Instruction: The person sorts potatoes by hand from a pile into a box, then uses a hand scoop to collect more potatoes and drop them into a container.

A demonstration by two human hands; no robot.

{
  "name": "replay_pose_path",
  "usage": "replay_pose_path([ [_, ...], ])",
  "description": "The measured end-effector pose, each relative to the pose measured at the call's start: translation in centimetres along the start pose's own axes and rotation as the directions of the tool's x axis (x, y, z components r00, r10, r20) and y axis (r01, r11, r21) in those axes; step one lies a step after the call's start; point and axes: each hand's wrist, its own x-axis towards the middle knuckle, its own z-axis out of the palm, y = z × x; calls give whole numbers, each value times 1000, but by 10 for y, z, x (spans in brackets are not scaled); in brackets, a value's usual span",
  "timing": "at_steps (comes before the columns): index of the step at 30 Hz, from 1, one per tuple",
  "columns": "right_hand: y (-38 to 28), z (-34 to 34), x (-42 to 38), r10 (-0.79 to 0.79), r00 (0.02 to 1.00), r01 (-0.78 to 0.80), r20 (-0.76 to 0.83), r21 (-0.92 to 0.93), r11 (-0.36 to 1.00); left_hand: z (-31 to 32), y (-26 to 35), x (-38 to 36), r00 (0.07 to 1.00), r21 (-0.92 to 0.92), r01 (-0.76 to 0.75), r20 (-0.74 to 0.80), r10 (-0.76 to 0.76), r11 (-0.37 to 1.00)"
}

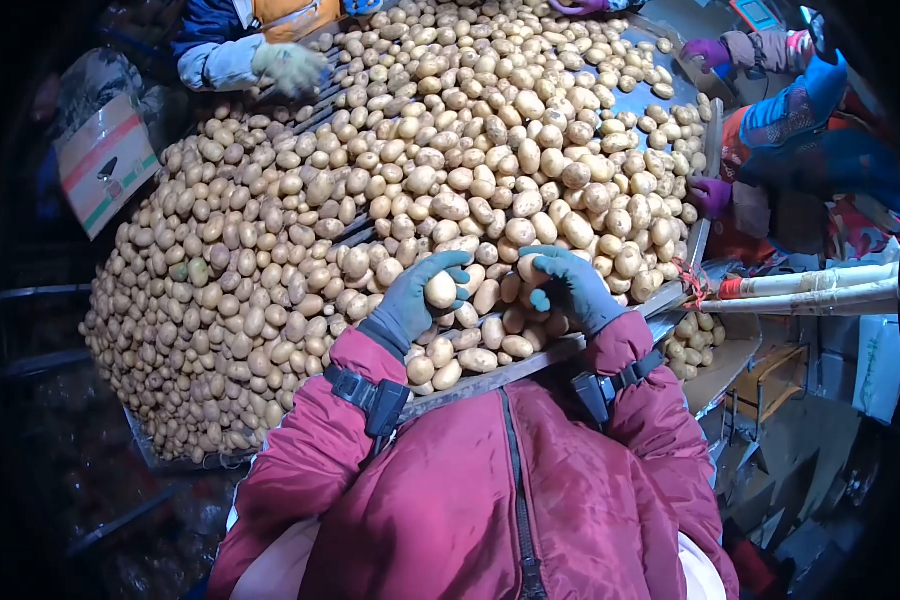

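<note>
A wide sorting table (490, 378) is covered with a dense layer of pale potatoes (420, 180). My left hand (415, 295), in a blue-grey glove, curls around one potato (440, 290) at the near edge of the pile. My right hand (570, 285), gloved the same way, rests its fingers on another potato (530, 268) just beside it. Both my sleeves are dark red, with black straps at the wrists.
A co-worker's pale-gloved hand (290, 68) reaches in at the far left. On the right, another person's purple-gloved hands (710, 195) touch the table's edge. A cardboard box (105, 160) stands at the left. White poles (810, 285) and a wooden crate (770, 385) lie to the right.
</note>
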Motion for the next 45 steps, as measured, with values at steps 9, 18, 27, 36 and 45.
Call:
replay_pose_path([
  [9, 35, 57, -4, 90, 973, -133, 211, 198, 971, -23, -2, -9, 996, 27, -78, -48, 80, 997],
  [18, 67, 126, -13, 187, 956, -209, 228, 76, 975, -42, -2, -38, 974, 172, -115, -175, 145, 978],
  [27, 73, 104, -23, 102, 986, -95, 133, -60, 994, 8, -11, -34, 968, 572, -250, 131, 214, 781],
  [36, 61, 47, -72, -21, 999, 28, -27, 288, 957, 59, -15, 106, 854, 976, -204, 214, 475, -74],
  [45, 48, 19, -86, -172, 978, 206, -117, 448, 870, 45, 18, 91, 995, 346, -45, 101, 10, 937],
])
